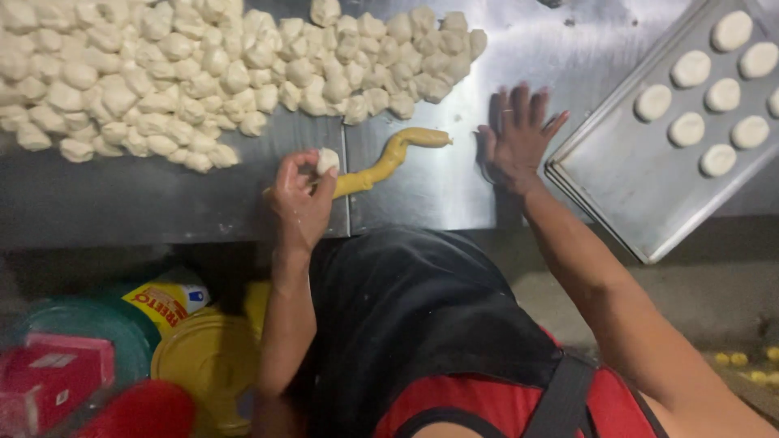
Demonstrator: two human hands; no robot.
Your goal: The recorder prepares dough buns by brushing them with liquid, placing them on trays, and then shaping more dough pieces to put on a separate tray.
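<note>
Steel table (422, 195): my left hand (302, 195) pinched a dough ball (327, 160) by the yellow rope (381, 166); right hand (519, 138) lay flat, empty. Tray (617, 186) at 2 o'clock had nine discs (704, 81); big pile (187, 73) at 11 was left, approx. early stage.

head view: from my head, looking steeply down, close over the near edge of the steel table (422, 191).
</note>
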